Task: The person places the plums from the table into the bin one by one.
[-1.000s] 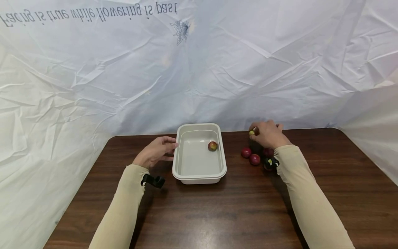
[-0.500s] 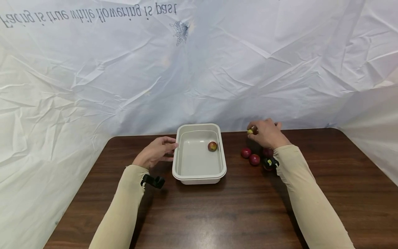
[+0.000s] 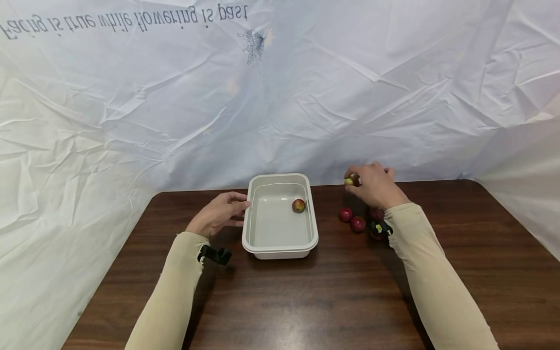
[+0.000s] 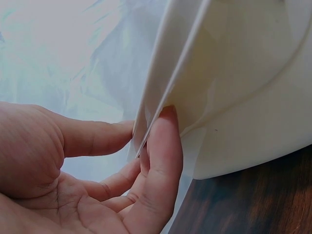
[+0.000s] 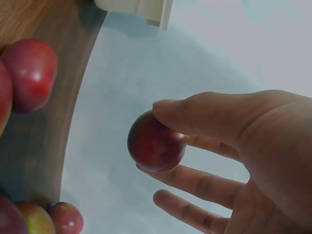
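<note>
Wrinkled white cloth (image 3: 280,107), bearing flipped writing (image 3: 127,19) and a butterfly drawing (image 3: 253,44) high on the left, hangs beyond a dark brown table (image 3: 280,296). A person in beige sleeves (image 3: 172,287) reaches in from the near side. Toward the table's far edge, around the middle, stands a pale tray (image 3: 275,227); one red-and-yellow fruit (image 3: 299,205) lies inside, close to its right wall. The left hand (image 3: 220,212) pinches the tray's left rim between thumb and fingers. Well over to the right, the right hand (image 3: 376,185) has thumb and fingertips clamped on another fruit (image 5: 156,141), raised off the table by the far edge. Nearer, two red fruits (image 3: 345,214) sit side by side, left of more fruits (image 3: 376,213) partly hidden by the right wrist.
</note>
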A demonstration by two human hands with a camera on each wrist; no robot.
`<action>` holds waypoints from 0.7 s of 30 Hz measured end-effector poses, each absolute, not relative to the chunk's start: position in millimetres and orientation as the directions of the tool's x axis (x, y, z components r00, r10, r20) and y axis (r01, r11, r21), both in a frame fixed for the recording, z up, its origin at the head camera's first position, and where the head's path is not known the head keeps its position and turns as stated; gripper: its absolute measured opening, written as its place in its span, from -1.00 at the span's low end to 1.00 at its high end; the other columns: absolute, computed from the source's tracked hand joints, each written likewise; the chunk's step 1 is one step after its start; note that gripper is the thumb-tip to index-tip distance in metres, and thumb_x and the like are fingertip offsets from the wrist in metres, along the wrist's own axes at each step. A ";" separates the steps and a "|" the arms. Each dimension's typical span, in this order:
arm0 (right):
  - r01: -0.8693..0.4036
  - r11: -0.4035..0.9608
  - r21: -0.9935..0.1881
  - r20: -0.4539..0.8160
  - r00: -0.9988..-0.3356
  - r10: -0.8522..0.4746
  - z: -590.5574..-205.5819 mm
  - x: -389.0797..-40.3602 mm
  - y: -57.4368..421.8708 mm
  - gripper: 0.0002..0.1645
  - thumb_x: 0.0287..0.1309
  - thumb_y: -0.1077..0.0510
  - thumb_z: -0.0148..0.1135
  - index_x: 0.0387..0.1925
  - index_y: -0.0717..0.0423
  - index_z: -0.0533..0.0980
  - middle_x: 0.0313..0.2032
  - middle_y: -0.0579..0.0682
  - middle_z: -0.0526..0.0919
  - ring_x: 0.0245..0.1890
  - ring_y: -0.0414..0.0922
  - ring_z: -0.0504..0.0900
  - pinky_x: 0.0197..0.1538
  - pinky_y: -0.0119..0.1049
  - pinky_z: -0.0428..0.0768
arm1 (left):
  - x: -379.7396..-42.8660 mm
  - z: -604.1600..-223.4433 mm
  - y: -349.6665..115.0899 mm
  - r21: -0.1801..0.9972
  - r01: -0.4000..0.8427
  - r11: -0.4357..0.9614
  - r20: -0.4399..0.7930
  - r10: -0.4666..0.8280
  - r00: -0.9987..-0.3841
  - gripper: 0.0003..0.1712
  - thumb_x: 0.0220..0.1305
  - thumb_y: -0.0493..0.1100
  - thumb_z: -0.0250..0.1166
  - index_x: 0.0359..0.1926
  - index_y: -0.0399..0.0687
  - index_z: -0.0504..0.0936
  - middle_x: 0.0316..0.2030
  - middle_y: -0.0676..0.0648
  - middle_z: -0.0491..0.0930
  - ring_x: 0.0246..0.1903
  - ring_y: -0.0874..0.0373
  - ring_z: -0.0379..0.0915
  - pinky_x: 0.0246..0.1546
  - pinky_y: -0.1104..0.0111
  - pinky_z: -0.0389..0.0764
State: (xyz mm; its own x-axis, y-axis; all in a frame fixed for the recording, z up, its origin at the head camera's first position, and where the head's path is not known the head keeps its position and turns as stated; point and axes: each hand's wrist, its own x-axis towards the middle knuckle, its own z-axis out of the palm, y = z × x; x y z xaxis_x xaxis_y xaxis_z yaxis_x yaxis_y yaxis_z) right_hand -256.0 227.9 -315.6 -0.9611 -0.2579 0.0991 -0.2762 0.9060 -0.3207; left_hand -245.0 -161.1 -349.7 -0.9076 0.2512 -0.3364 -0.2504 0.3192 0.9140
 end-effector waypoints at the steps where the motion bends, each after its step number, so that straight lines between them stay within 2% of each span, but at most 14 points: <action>1: -0.280 0.905 -0.321 0.106 -0.960 -0.259 -314.6 -255.4 227.1 -0.73 0.38 0.04 0.29 0.04 0.00 0.63 -0.21 0.02 0.73 0.11 0.28 0.42 0.02 0.21 0.13 | -245.1 -349.7 -161.0 0.914 -0.251 0.319 -0.337 0.251 -0.908 -0.51 0.56 -0.13 0.15 0.37 -0.23 0.33 0.13 -0.24 0.54 -0.06 0.03 0.59 -0.02 0.20 0.76; 10: -0.294 0.899 -0.324 0.136 -0.955 -0.263 -308.2 -250.8 222.5 -0.77 0.36 0.05 0.30 -0.01 0.00 0.62 -0.27 -0.02 0.68 0.19 0.33 0.38 0.03 0.25 0.14 | -245.1 -349.9 -160.7 0.911 -0.258 0.322 -0.343 0.247 -0.906 -0.50 0.56 -0.12 0.15 0.38 -0.22 0.33 0.17 -0.26 0.51 -0.02 0.01 0.58 -0.01 0.19 0.75; 21: -0.326 0.888 -0.324 0.188 -0.942 -0.278 -301.0 -242.8 214.3 -0.79 0.35 0.05 0.32 -0.05 0.00 0.64 -0.27 -0.05 0.69 0.09 0.25 0.43 0.01 0.23 0.14 | -244.3 -349.4 -161.2 0.911 -0.248 0.329 -0.339 0.256 -0.905 -0.49 0.57 -0.11 0.14 0.39 -0.23 0.32 0.17 -0.26 0.51 0.02 -0.02 0.57 0.03 0.15 0.74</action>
